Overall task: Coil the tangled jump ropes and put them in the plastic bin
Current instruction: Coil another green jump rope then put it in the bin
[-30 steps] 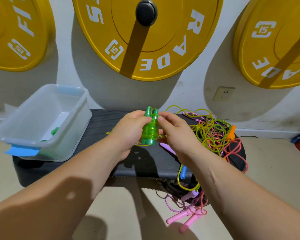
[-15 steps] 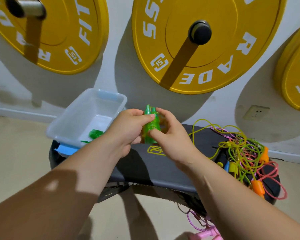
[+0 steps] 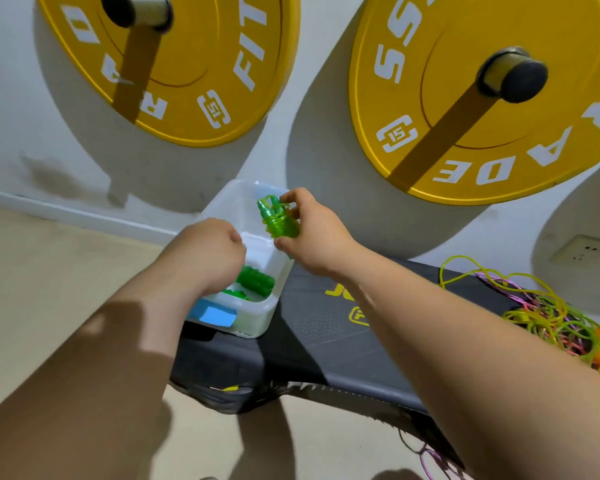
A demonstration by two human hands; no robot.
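Note:
My right hand (image 3: 309, 233) grips a coiled green jump rope (image 3: 278, 221) by its two translucent handles, holding it upright over the white plastic bin (image 3: 260, 317). My left hand (image 3: 207, 252) hovers over the bin's left side with fingers curled, and nothing shows in it. Another green jump rope (image 3: 255, 282) lies inside the bin. A tangle of yellow-green, pink and purple ropes (image 3: 548, 313) lies on the right end of the black step bench (image 3: 312, 337).
The bin has a blue clip handle (image 3: 215, 315) at its near end. Two yellow weight plates (image 3: 174, 64) hang on the white wall behind. A wall socket (image 3: 582, 251) is at the right. Purple rope (image 3: 433, 459) trails on the beige floor.
My left hand has let go of the green rope. My right hand carried the coiled rope left, over the bin. The view swung left, so the bin is now central.

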